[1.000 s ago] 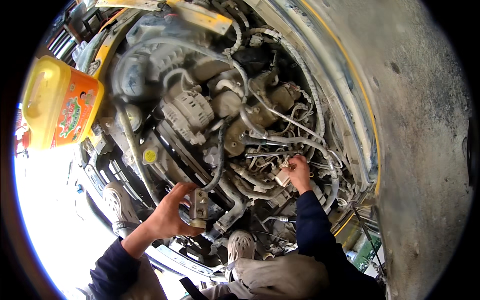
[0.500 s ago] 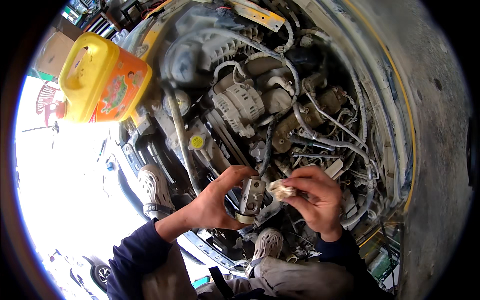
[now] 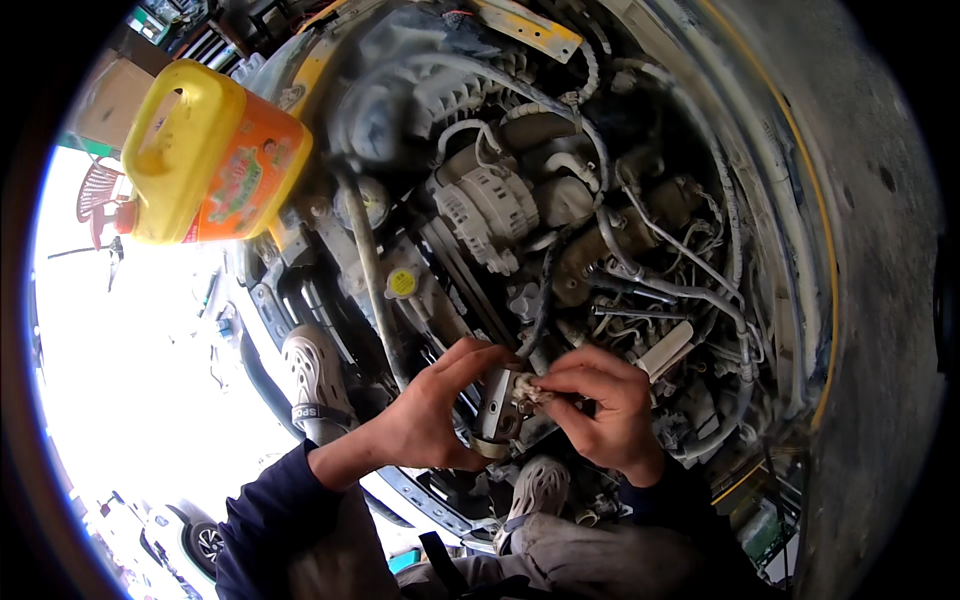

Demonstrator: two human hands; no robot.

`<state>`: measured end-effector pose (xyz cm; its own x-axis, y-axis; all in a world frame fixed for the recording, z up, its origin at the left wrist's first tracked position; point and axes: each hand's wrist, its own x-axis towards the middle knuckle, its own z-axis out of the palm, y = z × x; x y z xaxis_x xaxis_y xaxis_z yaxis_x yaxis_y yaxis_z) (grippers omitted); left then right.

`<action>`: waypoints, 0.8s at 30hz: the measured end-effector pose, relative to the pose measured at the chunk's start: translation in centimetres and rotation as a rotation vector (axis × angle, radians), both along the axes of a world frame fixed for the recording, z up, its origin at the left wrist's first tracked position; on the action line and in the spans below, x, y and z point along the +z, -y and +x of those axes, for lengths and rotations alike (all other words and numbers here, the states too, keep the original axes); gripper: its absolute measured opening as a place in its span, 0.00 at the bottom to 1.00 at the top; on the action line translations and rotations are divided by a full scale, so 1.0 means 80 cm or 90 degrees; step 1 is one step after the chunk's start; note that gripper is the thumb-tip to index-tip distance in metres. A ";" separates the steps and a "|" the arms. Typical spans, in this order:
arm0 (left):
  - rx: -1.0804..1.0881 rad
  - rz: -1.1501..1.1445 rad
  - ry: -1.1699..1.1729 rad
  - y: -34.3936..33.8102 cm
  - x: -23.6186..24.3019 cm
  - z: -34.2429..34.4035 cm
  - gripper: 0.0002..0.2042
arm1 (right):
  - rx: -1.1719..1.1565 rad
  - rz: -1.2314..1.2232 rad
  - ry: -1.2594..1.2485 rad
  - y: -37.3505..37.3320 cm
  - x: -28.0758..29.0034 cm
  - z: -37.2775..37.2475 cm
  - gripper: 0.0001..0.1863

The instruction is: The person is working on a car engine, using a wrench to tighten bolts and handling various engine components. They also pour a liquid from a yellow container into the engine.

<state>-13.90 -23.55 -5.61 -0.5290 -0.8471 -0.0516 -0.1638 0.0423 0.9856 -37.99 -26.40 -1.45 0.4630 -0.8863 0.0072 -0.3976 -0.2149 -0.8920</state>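
Between the thumb and fingers of my left hand (image 3: 420, 412) is a small silver metal block with round holes (image 3: 493, 408), its lower end a pale ring-like part. The fingers of my right hand (image 3: 608, 408) are pinched on a crumpled, dirty off-white rag (image 3: 528, 391), which touches the upper right of the block and covers part of it. Both hands are over the front of an open engine bay. Just beyond them lie hoses and a ribbed alternator (image 3: 487, 208).
A yellow jug with an orange label (image 3: 190, 150) stands at the upper left. A round cap with a yellow sticker (image 3: 402, 283) lies left of the alternator. A long metal tool (image 3: 640, 312) rests among the hoses. My shoes (image 3: 318, 375) are at the bay's front edge.
My right hand has moved left, bringing the rag from beside the metal block onto it. My left hand keeps its grip. The view has shifted slightly.
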 end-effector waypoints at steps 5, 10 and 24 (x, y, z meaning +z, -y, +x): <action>0.057 -0.016 0.048 -0.001 -0.002 -0.003 0.45 | -0.052 -0.073 -0.029 -0.015 0.023 0.000 0.10; 0.098 -0.027 0.049 0.004 0.004 -0.017 0.44 | 0.060 -0.337 -0.117 -0.034 -0.003 0.030 0.12; 0.107 0.146 -0.176 -0.008 -0.015 -0.004 0.47 | 0.061 -0.172 -0.074 -0.023 0.026 0.001 0.11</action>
